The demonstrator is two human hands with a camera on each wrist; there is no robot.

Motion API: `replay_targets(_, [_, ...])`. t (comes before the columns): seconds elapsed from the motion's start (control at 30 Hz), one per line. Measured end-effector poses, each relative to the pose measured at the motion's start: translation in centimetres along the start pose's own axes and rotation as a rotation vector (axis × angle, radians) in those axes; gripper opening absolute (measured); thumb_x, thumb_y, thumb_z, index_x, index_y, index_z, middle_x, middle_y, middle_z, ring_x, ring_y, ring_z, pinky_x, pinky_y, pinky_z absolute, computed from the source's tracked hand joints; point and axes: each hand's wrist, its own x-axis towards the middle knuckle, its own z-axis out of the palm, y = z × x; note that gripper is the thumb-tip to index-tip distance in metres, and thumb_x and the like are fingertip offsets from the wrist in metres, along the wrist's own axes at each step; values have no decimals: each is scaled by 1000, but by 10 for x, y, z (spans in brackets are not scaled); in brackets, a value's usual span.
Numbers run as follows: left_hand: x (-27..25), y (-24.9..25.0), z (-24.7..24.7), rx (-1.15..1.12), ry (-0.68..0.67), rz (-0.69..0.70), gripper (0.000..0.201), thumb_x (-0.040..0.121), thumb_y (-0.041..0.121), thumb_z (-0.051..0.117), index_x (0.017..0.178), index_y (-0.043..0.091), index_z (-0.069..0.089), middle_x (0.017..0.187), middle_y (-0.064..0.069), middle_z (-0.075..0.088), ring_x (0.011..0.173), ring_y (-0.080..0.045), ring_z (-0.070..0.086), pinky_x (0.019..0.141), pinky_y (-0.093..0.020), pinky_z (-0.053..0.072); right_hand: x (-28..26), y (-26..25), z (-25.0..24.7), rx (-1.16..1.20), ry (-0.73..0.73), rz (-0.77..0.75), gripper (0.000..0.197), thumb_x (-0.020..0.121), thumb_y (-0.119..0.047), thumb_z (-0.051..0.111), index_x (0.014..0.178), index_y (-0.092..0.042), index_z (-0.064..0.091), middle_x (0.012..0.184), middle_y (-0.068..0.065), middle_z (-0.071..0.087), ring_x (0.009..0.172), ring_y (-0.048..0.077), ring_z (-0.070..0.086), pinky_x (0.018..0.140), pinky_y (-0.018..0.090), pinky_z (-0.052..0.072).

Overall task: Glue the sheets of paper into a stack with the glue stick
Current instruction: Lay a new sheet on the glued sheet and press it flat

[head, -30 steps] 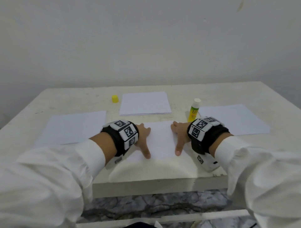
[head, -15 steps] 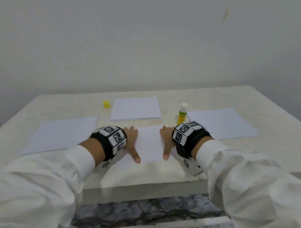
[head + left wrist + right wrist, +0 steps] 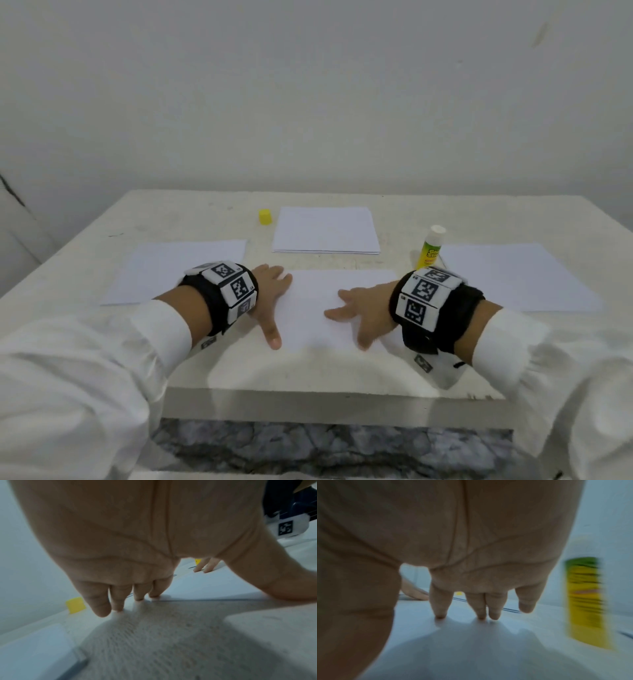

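A white sheet (image 3: 322,301) lies at the table's near middle. My left hand (image 3: 270,298) lies flat on its left edge, fingers spread, thumb pointing toward me. My right hand (image 3: 359,308) rests on the sheet's right part with straight fingertips (image 3: 440,614) touching the paper. An uncapped glue stick (image 3: 430,248) with a yellow-green label stands upright just behind my right wrist; it also shows as a blurred glue stick (image 3: 585,601) in the right wrist view. A stack of paper (image 3: 325,229) lies at the far middle, the yellow cap (image 3: 264,216) to its left.
Single sheets lie at the left (image 3: 178,267) and at the right (image 3: 513,274) of the pale table (image 3: 308,370). A plain wall stands behind the table. The table's front edge is close below my wrists.
My right hand has slid leftward over the middle sheet and its fingers have spread. The left hand stays at the sheet's left edge. The head view shifted slightly.
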Motion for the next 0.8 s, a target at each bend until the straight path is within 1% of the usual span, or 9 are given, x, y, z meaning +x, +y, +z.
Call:
replay_targets(0.07, [3, -2, 3, 12, 27, -5, 138, 58, 69, 76, 152, 11, -7, 159, -12, -5, 146, -30, -3, 118, -42, 9, 5, -31, -3, -67, 17, -110, 71, 95, -29, 46, 149, -42, 1, 159, -4, -11, 147, 20, 0, 118, 46, 12])
replay_targets(0.17, [6, -4, 5, 24, 34, -10, 141, 53, 74, 74, 152, 14, -6, 159, -10, -4, 146, -29, -4, 118, -46, 11, 19, -66, -10, -189, 66, -195, 65, 100, -27, 37, 152, -31, -1, 160, 1, -9, 147, 23, 3, 118, 47, 15])
replay_targets(0.27, [4, -2, 5, 51, 63, -1, 136, 54, 73, 74, 152, 14, 1, 159, -8, 1, 145, -29, 2, 116, -47, 17, 32, -71, -17, -159, 119, -179, 68, 100, -42, 37, 153, -23, -2, 160, 0, -8, 147, 22, 4, 116, 46, 15])
replay_targets(0.33, [1, -1, 4, 51, 90, 16, 132, 56, 69, 76, 152, 12, 6, 158, -8, 6, 145, -28, 6, 116, -46, 19, 41, -59, -17, -93, 140, -127, 82, 94, -53, 43, 153, -19, -3, 160, 0, -10, 147, 22, 2, 116, 44, 13])
replay_targets(0.4, [-2, -1, 2, 39, 85, 20, 132, 58, 67, 77, 152, 11, 2, 159, -8, 4, 146, -28, 4, 117, -44, 16, 46, -41, -15, -28, 129, -59, 100, 85, -62, 52, 152, -18, -7, 159, 0, -12, 147, 21, -1, 117, 44, 10])
replay_targets(0.5, [-1, -1, 2, -5, 62, 14, 134, 59, 64, 78, 152, 11, -2, 159, -8, 0, 146, -27, 1, 117, -44, 13, 40, -10, -11, 54, 83, 20, 118, 75, -64, 64, 150, -17, -14, 158, 1, -18, 147, 20, -7, 117, 43, 4])
replay_targets(0.63, [-1, -2, 1, -25, 49, 15, 132, 60, 61, 79, 152, 12, -1, 158, -8, 4, 145, -27, 6, 116, -44, 16, 20, 23, 0, 104, 78, 95, 124, 73, -59, 71, 150, -15, -16, 158, 2, -20, 147, 19, -9, 118, 41, 2])
replay_targets(0.73, [-2, -1, -1, -41, 21, 8, 132, 62, 60, 79, 152, 11, -4, 159, -9, -1, 146, -27, 3, 118, -43, 12, 11, 41, 5, 113, 61, 157, 125, 72, -57, 73, 150, -14, -15, 158, 3, -19, 147, 20, -7, 117, 42, 3])
replay_targets(0.8, [-1, 0, -3, -47, 15, 2, 133, 61, 60, 80, 152, 11, -4, 159, -9, -1, 146, -28, 4, 118, -44, 12, 8, 49, 7, 106, 49, 188, 125, 72, -56, 73, 150, -14, -15, 158, 4, -17, 147, 21, -5, 117, 43, 5])
